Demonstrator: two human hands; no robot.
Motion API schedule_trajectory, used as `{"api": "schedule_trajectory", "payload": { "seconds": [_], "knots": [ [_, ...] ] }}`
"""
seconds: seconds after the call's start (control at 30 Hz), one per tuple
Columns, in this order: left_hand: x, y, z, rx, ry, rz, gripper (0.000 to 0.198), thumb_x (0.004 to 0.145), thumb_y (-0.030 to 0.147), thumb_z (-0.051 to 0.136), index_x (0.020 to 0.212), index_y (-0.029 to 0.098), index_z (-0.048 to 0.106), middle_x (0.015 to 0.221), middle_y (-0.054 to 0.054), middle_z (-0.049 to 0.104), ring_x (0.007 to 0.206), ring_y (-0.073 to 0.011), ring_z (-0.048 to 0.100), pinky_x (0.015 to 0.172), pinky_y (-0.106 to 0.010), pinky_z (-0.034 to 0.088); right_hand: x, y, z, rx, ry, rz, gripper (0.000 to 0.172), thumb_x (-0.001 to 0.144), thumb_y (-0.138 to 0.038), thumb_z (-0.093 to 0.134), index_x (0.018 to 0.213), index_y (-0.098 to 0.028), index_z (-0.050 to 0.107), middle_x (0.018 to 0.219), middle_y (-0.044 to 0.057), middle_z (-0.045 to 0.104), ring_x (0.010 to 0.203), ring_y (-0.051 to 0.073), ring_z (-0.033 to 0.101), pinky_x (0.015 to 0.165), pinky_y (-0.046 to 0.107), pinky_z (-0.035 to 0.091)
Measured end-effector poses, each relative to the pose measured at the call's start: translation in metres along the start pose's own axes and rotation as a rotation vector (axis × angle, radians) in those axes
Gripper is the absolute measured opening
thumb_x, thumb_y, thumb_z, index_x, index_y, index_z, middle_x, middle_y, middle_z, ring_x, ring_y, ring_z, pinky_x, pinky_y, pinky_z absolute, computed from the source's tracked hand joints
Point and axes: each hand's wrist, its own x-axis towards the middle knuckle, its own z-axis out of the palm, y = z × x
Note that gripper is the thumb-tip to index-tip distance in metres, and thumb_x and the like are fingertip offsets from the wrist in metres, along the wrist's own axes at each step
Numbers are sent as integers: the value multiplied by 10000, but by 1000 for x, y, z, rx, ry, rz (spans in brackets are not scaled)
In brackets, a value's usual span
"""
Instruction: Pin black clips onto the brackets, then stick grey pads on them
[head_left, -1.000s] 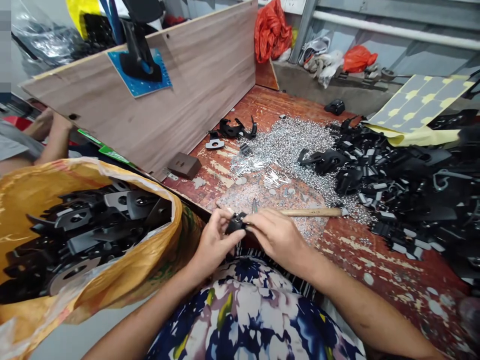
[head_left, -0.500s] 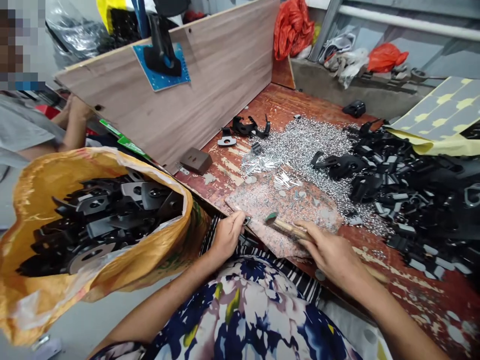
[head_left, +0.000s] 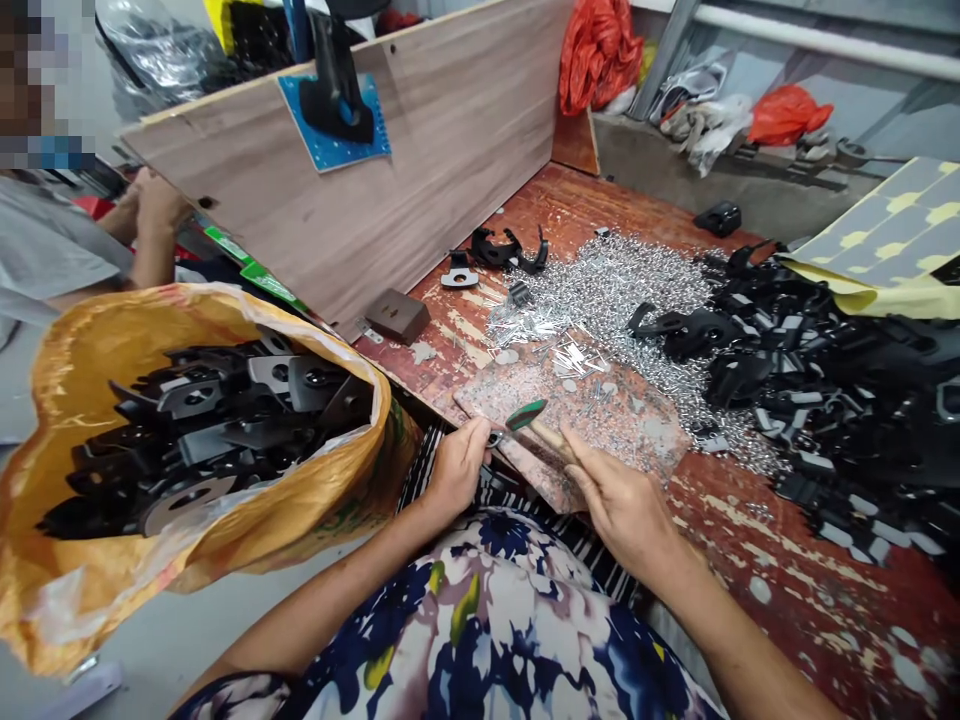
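Observation:
My right hand [head_left: 619,495] is closed round the wooden handle of a small hammer [head_left: 551,436], whose green-edged head lies just right of my left fingertips. My left hand [head_left: 459,465] pinches a small dark metal part [head_left: 493,438] at the near edge of a speckled stone slab [head_left: 622,430]; most of that part is hidden by the fingers. Loose thin metal pins [head_left: 577,358] lie on the slab's far side. Beyond them spreads a heap of tiny shiny metal pieces [head_left: 615,280].
A yellow sack [head_left: 360,420] of black parts stands at my left. Black clips [head_left: 825,400] are piled at right. A brown block [head_left: 397,316] sits by the upright wooden board [head_left: 465,110]. Another person's hands [head_left: 154,205] show behind the board at far left.
The hammer and my right hand have moved left, bringing the head closer to my left fingertips. My left hand keeps its pinch. The whole view has shifted slightly.

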Motion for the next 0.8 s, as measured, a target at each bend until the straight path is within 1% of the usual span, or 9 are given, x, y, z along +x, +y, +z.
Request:
{"api": "schedule_trajectory", "payload": {
  "seconds": [0.1,0.23,0.37,0.47,0.53,0.63,0.7,0.73,0.8],
  "knots": [
    [-1,7,-6,-104,-24,-25,454,1026,545,435,909,185,685,660,3,558,639,-181,532,628,-280,388,9,5,-1,-129,52,11,438,1053,-223,459,1474,-190,577,1014,112,729,787,221,674,680,352,577],
    [0,28,-11,-262,9,-89,439,1005,606,484,1097,214,660,728,11,587,578,-159,492,514,-257,369,23,-9,-10,-128,198,-70,397,992,-211,566,1375,-222,668,1119,139,715,1026,310,640,855,484,539],
    [7,44,1,-355,-125,-93,428,970,618,555,1084,215,643,694,33,543,522,-130,469,476,-240,378,31,-32,-15,202,36,-172,394,953,-310,679,1344,-269,681,1083,90,738,968,269,680,833,447,582],
    [15,43,11,-428,-230,-125,476,947,640,577,1156,216,632,753,13,582,560,-135,542,488,-234,426,37,-22,-23,362,-65,-87,241,989,-240,606,1161,-295,766,993,41,770,860,217,715,768,377,604],
    [20,39,11,-480,-212,-151,515,914,648,617,1197,217,621,912,-39,639,686,-160,612,499,-228,463,42,3,-42,487,78,65,176,964,-248,641,1040,-285,795,930,28,777,804,208,718,706,360,588],
    [28,33,5,-520,-212,-185,514,869,609,695,1170,197,632,1013,-72,643,780,-163,615,500,-205,469,49,55,-91,770,682,306,133,895,-352,733,971,-266,801,898,61,776,708,193,686,621,356,528],
    [32,30,2,-545,-242,-205,510,844,587,731,1143,184,642,969,-62,643,755,-152,599,498,-197,465,60,81,-120,1024,1009,295,276,935,-486,651,941,-255,801,935,103,775,704,180,678,603,360,499],
    [34,29,0,-560,-251,-215,512,830,584,748,1128,180,648,949,-57,643,739,-147,593,501,-199,473,70,89,-128,1116,1064,266,351,955,-534,596,962,-249,800,949,112,772,718,175,682,611,359,500],
    [36,26,0,-582,-261,-238,513,806,588,774,1090,175,665,912,-45,643,705,-136,585,528,-215,508,98,93,-123,1123,962,230,416,973,-566,530,1080,-252,780,933,96,767,716,170,681,634,349,528]
  ]
}}
